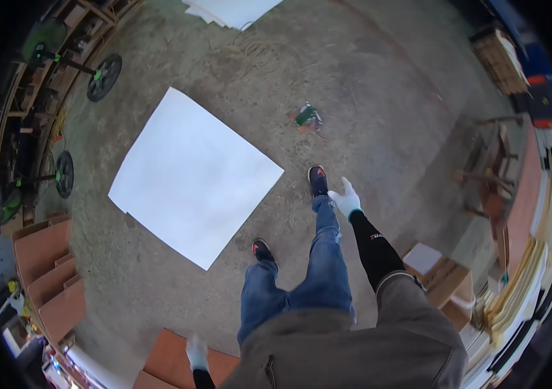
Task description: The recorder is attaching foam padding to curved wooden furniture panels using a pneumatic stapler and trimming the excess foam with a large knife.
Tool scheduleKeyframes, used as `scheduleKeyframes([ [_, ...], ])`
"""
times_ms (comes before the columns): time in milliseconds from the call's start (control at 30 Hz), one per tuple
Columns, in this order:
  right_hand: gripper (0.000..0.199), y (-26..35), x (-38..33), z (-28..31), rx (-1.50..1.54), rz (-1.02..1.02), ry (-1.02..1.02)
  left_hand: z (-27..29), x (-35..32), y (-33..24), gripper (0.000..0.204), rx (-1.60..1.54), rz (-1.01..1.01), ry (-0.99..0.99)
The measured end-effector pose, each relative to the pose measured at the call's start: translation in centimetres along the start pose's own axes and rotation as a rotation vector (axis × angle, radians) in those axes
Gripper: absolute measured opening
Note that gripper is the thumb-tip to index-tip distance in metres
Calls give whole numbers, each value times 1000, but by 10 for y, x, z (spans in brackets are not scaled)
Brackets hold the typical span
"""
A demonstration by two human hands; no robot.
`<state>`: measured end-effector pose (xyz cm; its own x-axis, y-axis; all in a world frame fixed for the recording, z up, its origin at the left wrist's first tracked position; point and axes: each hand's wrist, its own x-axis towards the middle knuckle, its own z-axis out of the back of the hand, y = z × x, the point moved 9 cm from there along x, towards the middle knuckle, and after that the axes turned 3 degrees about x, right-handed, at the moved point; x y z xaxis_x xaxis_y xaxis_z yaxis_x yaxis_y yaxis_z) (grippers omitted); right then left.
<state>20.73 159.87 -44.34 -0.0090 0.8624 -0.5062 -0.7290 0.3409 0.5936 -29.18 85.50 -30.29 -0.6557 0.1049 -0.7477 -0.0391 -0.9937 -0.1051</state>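
Note:
A large white sheet [195, 178] lies flat on the concrete floor, ahead and to the left of my feet. My right hand [346, 196], in a white glove, hangs beside my right shoe and shin. Its thumb stands apart from the fingers, and it holds nothing. Low at the left, my left hand [197, 353], also gloved in white, appears over a reddish-brown board [166, 356]. Its fingers are blurred, and I cannot tell whether it touches the board.
More white sheets [230, 10] lie at the far edge. A green-and-silver wrapper [307, 117] is on the floor. Wheeled equipment [104, 78] and brown panels [55, 282] line the left. On the right are a cardboard box [448, 285], a wooden stand [495, 194] and stacked boards [516, 285].

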Motion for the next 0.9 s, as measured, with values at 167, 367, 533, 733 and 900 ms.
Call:
scheduleKeyframes([
  [167,97,-44,268,-59,-138,95,-48,-101,-21,-90,31,365,-190,114],
  [367,65,-82,441,-143,349,9,-56,-145,-92,-143,29,592,56,393],
  [533,26,-77,464,-147,562,51,54,-154,-123,-148,28,703,114,568],
  [733,29,-7,389,-111,239,216,173,-245,-186,-114,26,575,60,660],
  [900,26,134,143,-114,-39,545,672,-332,-343,-54,25,286,239,483],
])
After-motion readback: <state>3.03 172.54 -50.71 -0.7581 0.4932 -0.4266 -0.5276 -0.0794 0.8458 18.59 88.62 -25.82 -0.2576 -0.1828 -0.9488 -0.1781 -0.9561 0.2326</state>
